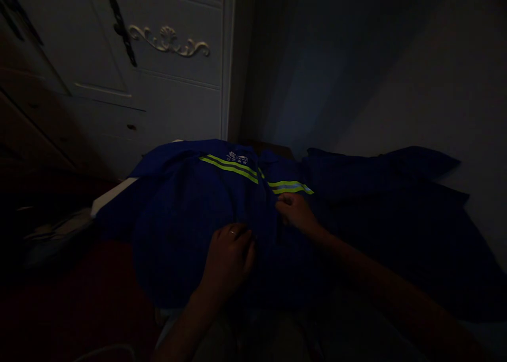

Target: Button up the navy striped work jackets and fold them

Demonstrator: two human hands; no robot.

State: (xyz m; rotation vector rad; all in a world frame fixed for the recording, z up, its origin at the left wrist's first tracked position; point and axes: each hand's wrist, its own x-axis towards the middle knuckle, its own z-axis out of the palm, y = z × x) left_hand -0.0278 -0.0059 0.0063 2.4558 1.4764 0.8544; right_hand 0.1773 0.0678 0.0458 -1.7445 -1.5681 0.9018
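A dark blue work jacket (178, 209) with yellow-green reflective stripes and a small white logo lies spread out in front of me. My left hand (229, 253), a ring on one finger, is at the lower middle of the jacket. Its fingers are curled down and closed on the cloth; the fingertips are hard to see in the dim light. Farther up and to the right, my right hand (295, 209) pinches the jacket's front just below the right stripe. What lies between its fingertips is mostly hidden.
More dark blue cloth (396, 193) stretches to the right along a pale wall (455, 98). Behind on the left stands a white cabinet (182, 103) with carved trim and a dark handle (121, 26). A reddish floor (79, 293) shows at lower left. The room is very dim.
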